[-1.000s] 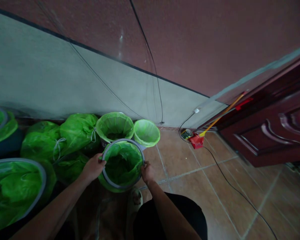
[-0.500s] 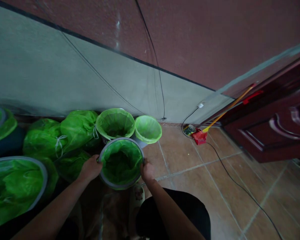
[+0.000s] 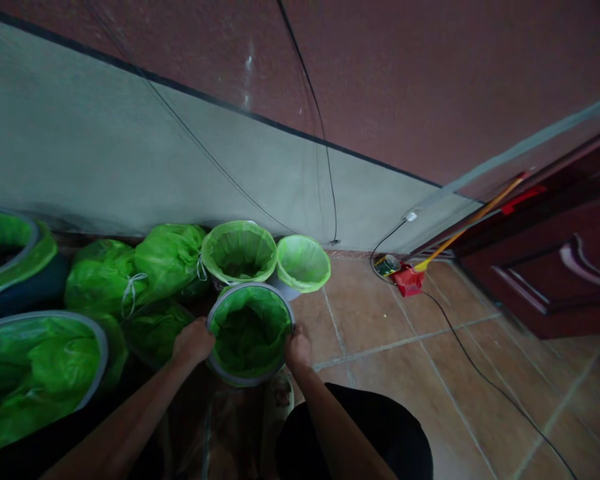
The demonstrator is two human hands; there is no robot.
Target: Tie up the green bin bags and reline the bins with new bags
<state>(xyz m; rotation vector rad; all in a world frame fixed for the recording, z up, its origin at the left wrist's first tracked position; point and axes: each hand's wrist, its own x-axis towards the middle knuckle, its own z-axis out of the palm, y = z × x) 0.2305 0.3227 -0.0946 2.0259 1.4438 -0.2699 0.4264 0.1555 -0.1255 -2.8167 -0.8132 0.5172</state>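
Observation:
Between my hands is a round trash can with a grey rim and a green bag lining it. My left hand is closed on the left side of its rim. On the opposite side, my right hand grips the rim too. Just behind it, by the wall, stand a wider lined trash can and a smaller pale lined trash can. Tied green garbage bags lie to the left of these. The can's lower part is hidden from view.
Large lined bins stand at the left, one with a dark blue body. A red dustpan with a yellow handle and a can sit near the door. A black cable crosses the tiled floor.
The view has shifted slightly, so everything appears a little further right and lower. Both hands keep their hold on the trash can, which stays in front of the two lined cans.

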